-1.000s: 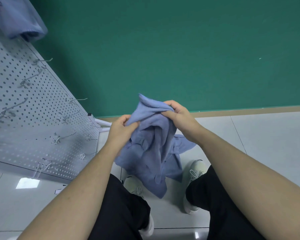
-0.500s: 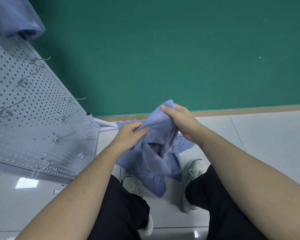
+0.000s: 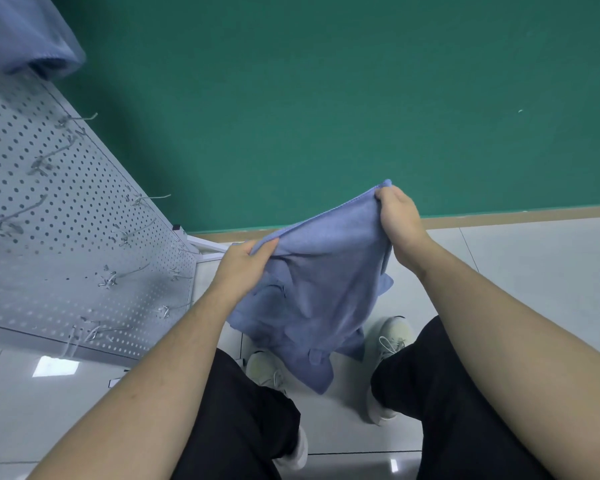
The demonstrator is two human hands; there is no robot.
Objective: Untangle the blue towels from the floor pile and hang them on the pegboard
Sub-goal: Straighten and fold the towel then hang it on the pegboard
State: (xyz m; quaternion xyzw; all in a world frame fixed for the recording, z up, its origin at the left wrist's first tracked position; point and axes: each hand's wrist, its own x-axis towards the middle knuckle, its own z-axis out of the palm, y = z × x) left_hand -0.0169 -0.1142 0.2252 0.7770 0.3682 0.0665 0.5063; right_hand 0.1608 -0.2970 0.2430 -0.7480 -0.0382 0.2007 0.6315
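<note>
A blue towel point(image 3: 321, 282) hangs spread between my hands above the floor. My left hand point(image 3: 245, 263) pinches its upper edge on the left side. My right hand point(image 3: 397, 218) grips the raised top corner, higher and further right. The edge between the hands is pulled fairly straight, and the rest of the cloth drapes down in folds over my shoes. Another blue towel point(image 3: 25, 32) hangs at the top of the white pegboard point(image 3: 59, 216) on the left. The floor pile is not in view.
Several bare metal hooks point(image 3: 132, 233) stick out of the pegboard. A green wall point(image 3: 326, 98) stands ahead with a tan baseboard. The pegboard's white frame foot point(image 3: 205, 245) rests on the pale tiled floor point(image 3: 534, 271). My white shoes point(image 3: 390, 337) sit under the towel.
My hands have moved apart along the towel's edge. The right hand rose and went right with a corner, the left stayed lower; the bunched towel has opened out.
</note>
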